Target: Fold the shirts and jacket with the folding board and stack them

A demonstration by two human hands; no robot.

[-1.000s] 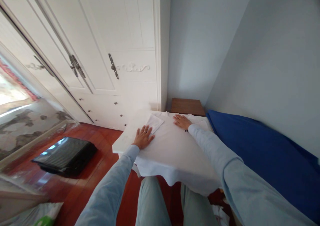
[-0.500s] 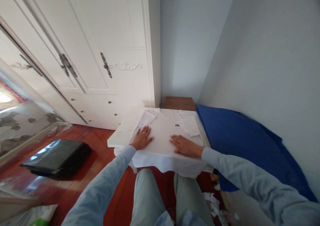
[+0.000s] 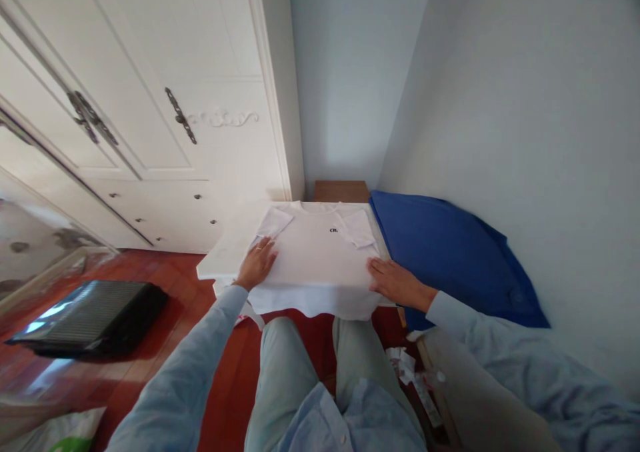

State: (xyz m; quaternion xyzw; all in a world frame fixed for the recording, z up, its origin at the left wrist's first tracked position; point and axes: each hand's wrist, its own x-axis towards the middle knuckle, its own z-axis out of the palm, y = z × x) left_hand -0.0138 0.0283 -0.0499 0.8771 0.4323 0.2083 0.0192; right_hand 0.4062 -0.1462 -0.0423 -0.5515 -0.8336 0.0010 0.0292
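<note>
A white T-shirt (image 3: 315,259) with small black lettering lies spread on a small white table (image 3: 220,259), both sleeves folded inward and its hem hanging over the near edge. My left hand (image 3: 257,263) rests flat on the shirt's left side, fingers stretched out, just below the folded left sleeve. My right hand (image 3: 395,282) lies on the shirt's lower right edge, fingers extended along the fabric near the table's right side. Neither hand holds anything that I can see.
A blue cloth (image 3: 445,259) covers the surface to the right, against the wall. A white wardrobe (image 3: 150,105) stands at the left. A black flat case (image 3: 85,309) lies on the red wooden floor. A brown wooden stand (image 3: 340,191) sits behind the table. Paper scraps (image 3: 405,365) litter the floor.
My right hand has slid from the shirt's top near the lettering down to its lower right edge. My left hand stays on the left side. The view has tilted downward.
</note>
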